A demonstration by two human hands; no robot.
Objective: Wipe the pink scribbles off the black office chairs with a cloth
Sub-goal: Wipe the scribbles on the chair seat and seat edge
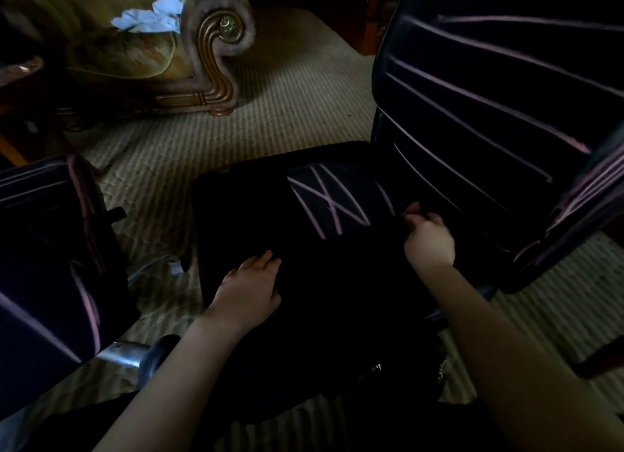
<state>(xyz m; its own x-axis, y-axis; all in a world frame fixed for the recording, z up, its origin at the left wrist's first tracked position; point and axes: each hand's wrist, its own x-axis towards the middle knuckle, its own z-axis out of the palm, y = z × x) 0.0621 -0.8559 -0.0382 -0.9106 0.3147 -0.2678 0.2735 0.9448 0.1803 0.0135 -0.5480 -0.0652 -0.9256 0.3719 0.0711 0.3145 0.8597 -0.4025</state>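
Left hand [250,282] lies flat, fingers straight and together, pressing on the black padded seat [236,198]; right hand [427,237] has its fingers curled and pinches the edge of a dark cloth [371,245], which is barely distinguishable from the seat in the dim light. Crossed pink scribbles [331,205] show on the seat just beside the right hand; straight pink lines run across the ribbed backrest [489,97] and the second black chair [50,249] at the left. Ribbed beige carpet [270,114] below; carved scroll sofa arm [216,29] beyond.
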